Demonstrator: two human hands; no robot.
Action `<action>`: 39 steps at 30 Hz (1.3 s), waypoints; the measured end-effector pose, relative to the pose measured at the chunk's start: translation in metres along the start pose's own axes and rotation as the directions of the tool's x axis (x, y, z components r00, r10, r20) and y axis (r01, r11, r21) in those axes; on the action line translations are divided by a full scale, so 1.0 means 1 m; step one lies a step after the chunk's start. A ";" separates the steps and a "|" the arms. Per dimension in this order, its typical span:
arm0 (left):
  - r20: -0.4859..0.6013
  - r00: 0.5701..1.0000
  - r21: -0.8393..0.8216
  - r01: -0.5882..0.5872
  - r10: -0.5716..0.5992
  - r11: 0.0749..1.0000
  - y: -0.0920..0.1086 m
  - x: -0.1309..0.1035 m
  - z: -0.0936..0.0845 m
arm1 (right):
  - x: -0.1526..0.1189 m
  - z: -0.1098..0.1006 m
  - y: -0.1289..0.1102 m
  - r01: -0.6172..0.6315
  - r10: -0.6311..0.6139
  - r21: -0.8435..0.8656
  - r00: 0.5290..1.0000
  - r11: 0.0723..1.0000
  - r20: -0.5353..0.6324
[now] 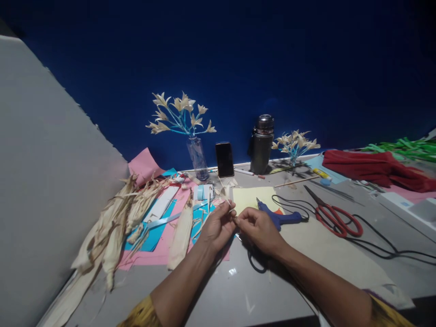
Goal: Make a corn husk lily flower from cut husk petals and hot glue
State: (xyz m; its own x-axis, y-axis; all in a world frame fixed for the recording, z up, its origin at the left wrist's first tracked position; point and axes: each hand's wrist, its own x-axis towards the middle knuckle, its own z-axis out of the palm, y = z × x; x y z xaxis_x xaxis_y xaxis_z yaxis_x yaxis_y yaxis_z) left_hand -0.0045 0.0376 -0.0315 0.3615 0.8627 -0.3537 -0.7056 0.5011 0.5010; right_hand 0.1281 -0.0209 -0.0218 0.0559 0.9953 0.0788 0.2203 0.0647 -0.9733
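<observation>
My left hand (216, 225) is closed in a pinch around a thin pale piece that looks like corn husk, mostly hidden by the fingers. Its fingertips meet those of my right hand (259, 229), which is also pinched closed; whatever is between them is too small to name. Below my right hand, a pair of scissors shows one black handle loop (258, 264). A blue glue gun (279, 217) lies just beyond that hand. To the left of my left hand is a flat dried corn husk (180, 240) on pink paper (156, 259).
Dried husks (114, 231) are heaped at the left wall. Behind stand a glass vase (197, 159) of husk flowers, a phone (225, 160), a dark flask (262, 150) and a smaller bunch of flowers (295, 141). Red-handled scissors (335, 218) and a black cord (378, 245) lie right.
</observation>
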 end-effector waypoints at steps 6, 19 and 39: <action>0.014 1.000 0.002 0.008 -0.008 1.000 0.000 0.000 -0.001 | -0.001 0.000 0.002 -0.014 0.014 0.018 1.000 1.000 0.020; -0.004 1.000 0.006 0.020 -0.020 1.000 0.000 -0.002 0.002 | -0.001 0.001 0.003 0.021 -0.021 -0.008 1.000 1.000 0.011; 0.012 1.000 0.044 0.028 -0.028 0.999 0.003 -0.005 0.004 | 0.000 -0.001 0.004 0.069 -0.069 -0.075 0.998 0.995 0.000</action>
State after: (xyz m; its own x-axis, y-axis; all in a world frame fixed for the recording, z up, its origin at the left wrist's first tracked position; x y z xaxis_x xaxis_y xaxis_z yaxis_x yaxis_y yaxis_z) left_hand -0.0062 0.0351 -0.0250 0.3887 0.8490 -0.3580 -0.6678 0.5273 0.5253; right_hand 0.1295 -0.0209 -0.0255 0.0403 0.9885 0.1456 0.2965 0.1273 -0.9465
